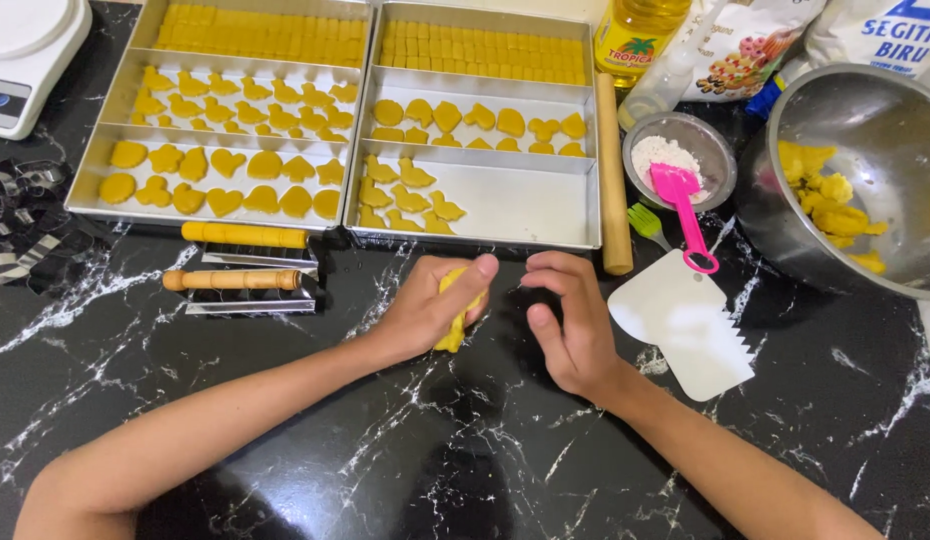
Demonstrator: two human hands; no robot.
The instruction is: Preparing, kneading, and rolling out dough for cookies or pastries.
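Two hands work here, the left hand [435,305] and the right hand [570,320]. Two metal baking trays [482,205] sit side by side, each with three compartments. There are two wooden-handled rollers [233,280], one rolling pin [612,175], one steel bowl [885,140], one small flour bowl [710,150], one white scraper [685,325], one pink brush [685,210] and one kitchen scale [25,55].

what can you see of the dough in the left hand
The dough is a small lump of soft-looking yellow paste, matching the yellow cut-outs in the trays. The left hand grips it, fingers curled over the top, so only two strips show: one by the fingertips, one poking out under the palm. Its lower end seems to meet the black marble counter. The right hand is close beside it but not touching it. Its full shape is hidden.
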